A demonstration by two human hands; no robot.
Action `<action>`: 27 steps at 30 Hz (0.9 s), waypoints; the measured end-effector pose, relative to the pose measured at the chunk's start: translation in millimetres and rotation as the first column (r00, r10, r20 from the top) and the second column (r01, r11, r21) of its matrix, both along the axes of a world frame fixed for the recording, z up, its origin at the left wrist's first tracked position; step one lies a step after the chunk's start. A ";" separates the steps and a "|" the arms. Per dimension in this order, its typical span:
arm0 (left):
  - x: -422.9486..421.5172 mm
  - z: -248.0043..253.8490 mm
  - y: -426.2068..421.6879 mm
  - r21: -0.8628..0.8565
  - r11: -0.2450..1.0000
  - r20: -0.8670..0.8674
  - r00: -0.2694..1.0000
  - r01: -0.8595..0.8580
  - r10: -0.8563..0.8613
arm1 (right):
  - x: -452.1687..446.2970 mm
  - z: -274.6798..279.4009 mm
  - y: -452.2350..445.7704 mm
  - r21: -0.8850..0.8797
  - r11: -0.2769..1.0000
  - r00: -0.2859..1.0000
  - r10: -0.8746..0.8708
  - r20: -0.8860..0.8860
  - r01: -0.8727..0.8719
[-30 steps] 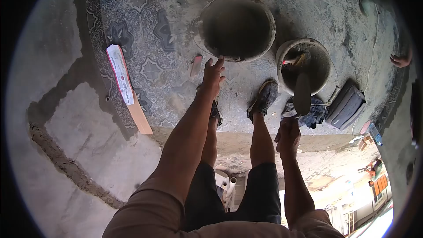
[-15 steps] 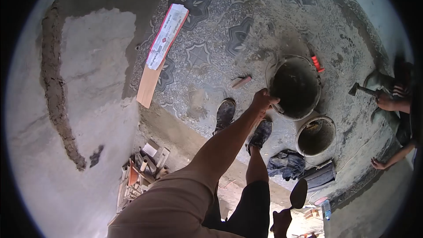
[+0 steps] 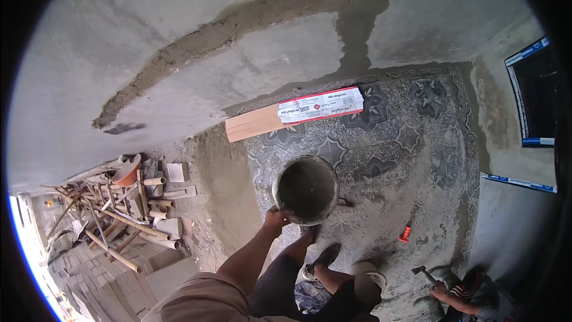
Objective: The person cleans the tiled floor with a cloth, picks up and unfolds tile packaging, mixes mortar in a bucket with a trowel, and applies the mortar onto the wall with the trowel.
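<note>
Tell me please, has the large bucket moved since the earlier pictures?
Yes, the large bucket has moved away from the red-handled tool, toward the partly wrapped board.

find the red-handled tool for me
In the head view, the red-handled tool lies on the patterned floor, right of the bucket in the left hand and above the hammer in the co-worker's hand.

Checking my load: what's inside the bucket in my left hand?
Dark grey shows inside the bucket; I can't tell mortar from bare bottom. Your left hand covers some rim.
</note>
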State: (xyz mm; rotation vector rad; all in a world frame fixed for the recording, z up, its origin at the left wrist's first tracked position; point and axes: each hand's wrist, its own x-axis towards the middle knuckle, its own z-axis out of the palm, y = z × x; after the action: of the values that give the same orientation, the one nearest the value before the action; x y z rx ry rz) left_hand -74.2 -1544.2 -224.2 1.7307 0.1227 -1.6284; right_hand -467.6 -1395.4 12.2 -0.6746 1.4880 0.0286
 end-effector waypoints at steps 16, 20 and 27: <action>61.8 -70.7 -24.1 -0.077 0.820 0.078 0.817 -0.567 0.572 | 69.1 -84.5 -421.6 -0.267 0.211 0.314 0.843 -0.437 -0.940; 57.8 -94.8 -32.7 -0.086 0.835 0.089 0.830 -0.544 0.550 | 116.1 -177.7 -489.0 -0.475 -0.148 0.170 0.809 -0.563 -0.867; 63.3 -157.9 -22.6 -0.156 0.838 0.098 0.836 -0.522 0.540 | 270.5 -297.8 -488.1 -0.436 -0.492 -0.238 0.823 -0.516 -0.753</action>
State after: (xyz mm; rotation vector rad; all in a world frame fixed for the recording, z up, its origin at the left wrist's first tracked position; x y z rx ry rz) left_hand -10.9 -1566.8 -382.1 1.5293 0.3939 -1.0773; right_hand -197.2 -1883.5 -285.6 -2.4932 0.1852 0.7892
